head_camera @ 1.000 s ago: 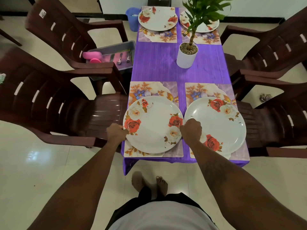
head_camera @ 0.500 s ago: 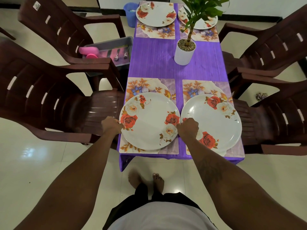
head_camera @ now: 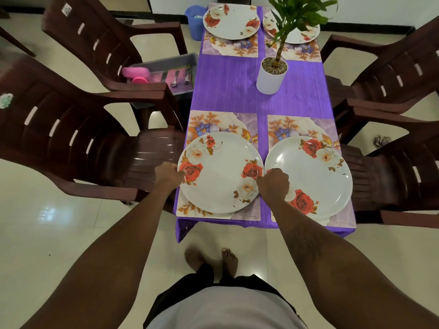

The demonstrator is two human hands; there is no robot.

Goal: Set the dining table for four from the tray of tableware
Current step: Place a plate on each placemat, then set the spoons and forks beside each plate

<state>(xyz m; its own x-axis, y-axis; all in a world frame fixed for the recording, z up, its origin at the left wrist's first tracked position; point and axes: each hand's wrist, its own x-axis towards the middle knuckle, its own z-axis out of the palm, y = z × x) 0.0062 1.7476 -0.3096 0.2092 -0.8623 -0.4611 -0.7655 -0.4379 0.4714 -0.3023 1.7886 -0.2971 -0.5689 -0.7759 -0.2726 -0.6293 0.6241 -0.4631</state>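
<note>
A white plate with red roses, the near left plate, lies on a floral placemat at the table's near left. My left hand grips its left rim and my right hand grips its right rim. The near right plate lies on its own placemat beside it, partly under my right hand. Two more plates, the far left plate and the far right plate, sit on mats at the far end. The grey tray with spoons, forks and pink cups rests on the far left chair.
A potted plant in a white pot stands mid-table on the purple cloth. Brown plastic chairs flank both sides; right-side chairs are close to the table. A blue bin stands on the floor at the back.
The view has shifted slightly; both hands stay on the near left plate's rims, and the plate sits in about the same place on its mat.
</note>
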